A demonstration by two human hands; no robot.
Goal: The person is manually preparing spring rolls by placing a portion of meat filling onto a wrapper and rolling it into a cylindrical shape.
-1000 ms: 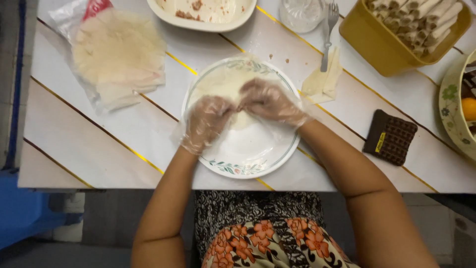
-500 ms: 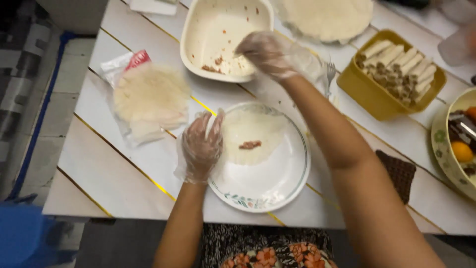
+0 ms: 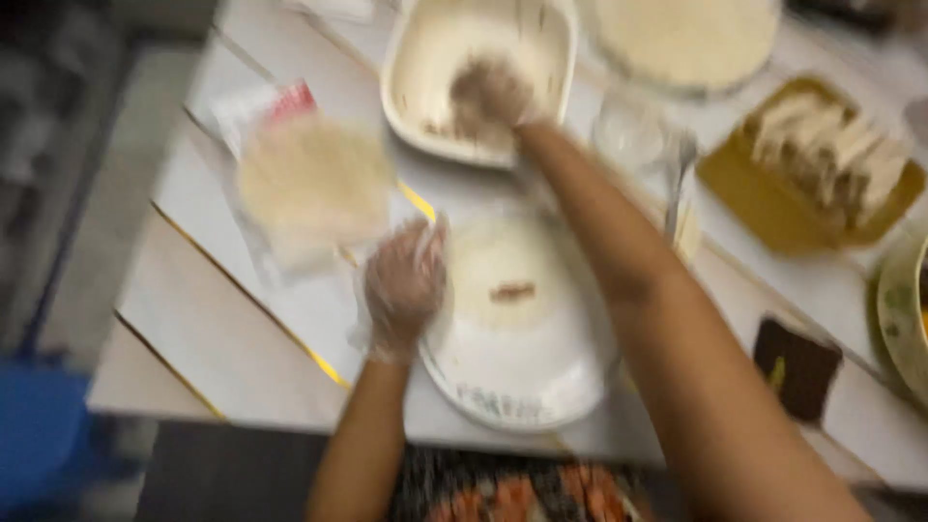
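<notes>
The view is blurred. A white plate (image 3: 522,387) holds a thin round wrapper (image 3: 503,266) with a small brown strip of filling (image 3: 512,291) on it. My left hand (image 3: 404,285), in a clear plastic glove, rests at the plate's left rim, touching the wrapper's edge. My right hand (image 3: 488,97), also gloved, reaches into a cream-coloured dish (image 3: 416,87) at the back and looks closed around brown filling.
A bag of round wrappers (image 3: 309,184) lies left of the plate. A yellow container of finished rolls (image 3: 812,164) stands at the right, a glass (image 3: 628,130) beside it, a dark square pad (image 3: 797,367) near the front edge, a flat round plate (image 3: 686,39) behind.
My right hand has gone from the plate up into the cream dish. My left hand stays at the plate's left rim. The view has shifted and blurred.
</notes>
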